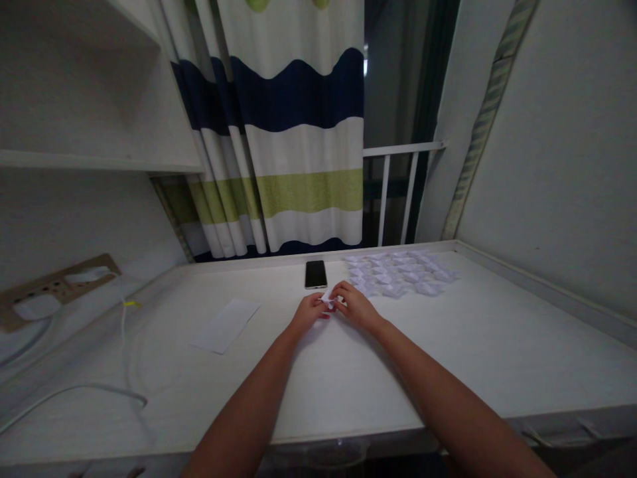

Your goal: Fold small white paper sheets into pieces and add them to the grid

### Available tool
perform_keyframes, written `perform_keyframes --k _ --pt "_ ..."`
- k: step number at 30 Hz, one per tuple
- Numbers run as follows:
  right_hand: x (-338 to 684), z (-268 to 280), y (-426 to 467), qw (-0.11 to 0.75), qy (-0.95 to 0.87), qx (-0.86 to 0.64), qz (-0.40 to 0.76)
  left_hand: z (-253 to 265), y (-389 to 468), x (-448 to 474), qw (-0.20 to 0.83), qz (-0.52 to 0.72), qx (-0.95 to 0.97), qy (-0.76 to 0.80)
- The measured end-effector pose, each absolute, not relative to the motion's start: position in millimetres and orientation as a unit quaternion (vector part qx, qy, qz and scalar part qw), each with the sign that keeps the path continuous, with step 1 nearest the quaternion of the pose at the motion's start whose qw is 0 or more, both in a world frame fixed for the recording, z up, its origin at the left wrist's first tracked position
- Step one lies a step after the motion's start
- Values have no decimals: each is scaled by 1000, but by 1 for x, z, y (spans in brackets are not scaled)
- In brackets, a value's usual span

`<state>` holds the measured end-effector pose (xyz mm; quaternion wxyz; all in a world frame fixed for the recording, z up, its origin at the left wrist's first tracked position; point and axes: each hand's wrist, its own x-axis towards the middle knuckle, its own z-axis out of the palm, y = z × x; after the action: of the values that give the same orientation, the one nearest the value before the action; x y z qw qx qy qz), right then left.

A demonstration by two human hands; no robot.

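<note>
Between my two hands, over the middle of the white desk [343, 378], is a small folded piece of white paper [327, 300]. My left hand [309, 313] pinches it from the left, and my right hand [354, 305] grips it from the right with bent fingers. Parts of the paper are hidden behind the fingertips. Just beyond my hands lies a dark smartphone [315, 274]. Rows of small folded white paper pieces [398, 272] are laid out at the back, right of the phone. Flat white paper sheets [226, 325] rest to the left of my left hand.
A power strip [60, 290] with plugs is fixed along the left wall, and a white cable [124, 345] trails onto the desk. Striped curtains [303, 153] hang behind the desk's back edge. White shelving [99, 159] juts out at upper left.
</note>
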<state>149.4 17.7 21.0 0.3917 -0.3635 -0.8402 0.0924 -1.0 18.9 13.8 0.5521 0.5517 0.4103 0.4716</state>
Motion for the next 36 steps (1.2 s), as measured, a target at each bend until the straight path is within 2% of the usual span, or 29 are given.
perform_keyframes --k 16,36 --pt "151 14 26 399 -823 -390 103 9 19 1 533 446 585 418" --pt "145 16 19 458 -789 -373 169 16 18 -1 565 492 541 382"
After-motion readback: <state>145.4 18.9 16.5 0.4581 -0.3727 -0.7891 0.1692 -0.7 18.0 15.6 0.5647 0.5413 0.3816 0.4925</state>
